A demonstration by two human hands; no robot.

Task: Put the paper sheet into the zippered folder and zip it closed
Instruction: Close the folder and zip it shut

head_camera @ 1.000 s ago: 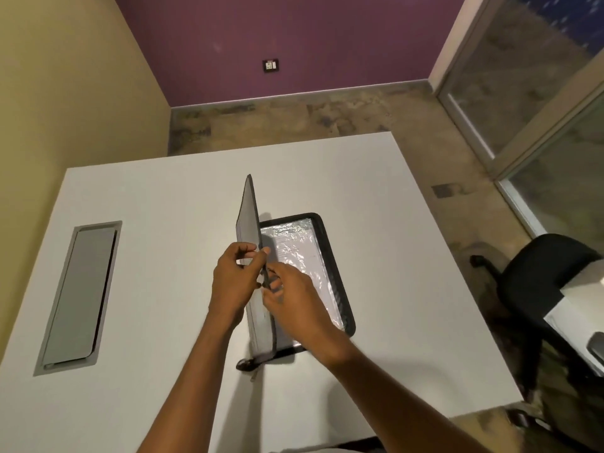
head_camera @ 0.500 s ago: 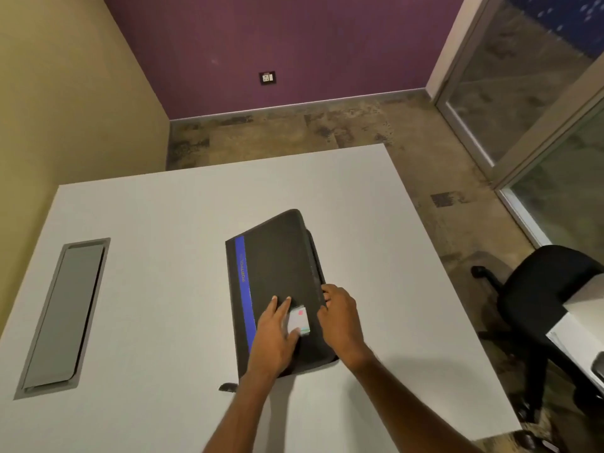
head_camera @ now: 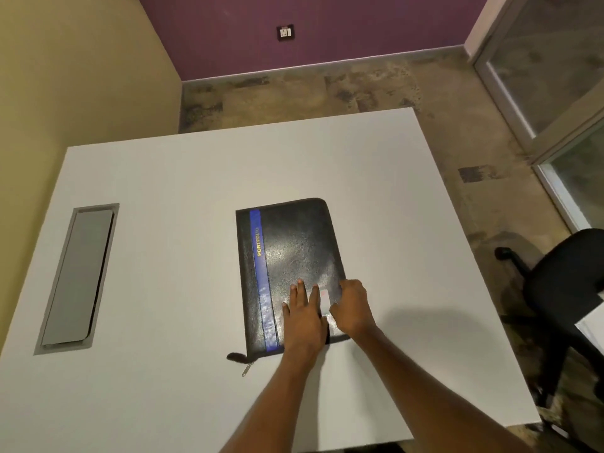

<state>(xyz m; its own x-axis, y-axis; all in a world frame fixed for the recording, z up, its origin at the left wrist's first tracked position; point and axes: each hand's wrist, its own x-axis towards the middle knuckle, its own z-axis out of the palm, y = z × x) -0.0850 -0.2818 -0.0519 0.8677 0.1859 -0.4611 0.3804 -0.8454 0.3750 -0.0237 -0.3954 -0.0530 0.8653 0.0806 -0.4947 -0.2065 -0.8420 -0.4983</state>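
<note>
Fingers (head_camera: 299, 290) of the left hand (head_camera: 305, 322) lie straight and slightly spread, pressed flat on the cover of the zippered folder (head_camera: 294, 250). The right hand (head_camera: 353, 308) sits just beside it with its fingers bent down onto the cover near the folder's right edge. Whether they pinch that edge cannot be told.

Between the two hands a small white label (head_camera: 326, 297) with a red mark shows on the cover. The folder lies shut and flat near the middle of the frame on the white table (head_camera: 163, 178) — black, with a blue stripe (head_camera: 258, 256) down its left side bearing yellow lettering. At its lower left corner the zipper tail (head_camera: 236, 357) sticks out onto the table, and the metal zipper pull (head_camera: 247, 369) lies just below it.

A grey hatch (head_camera: 78, 276) is set into the tabletop at the left of the frame, well apart from the folder. At the right edge stands a black office chair (head_camera: 562, 282) on the mottled floor, and a wall socket (head_camera: 285, 32) sits on the purple wall at the top.
</note>
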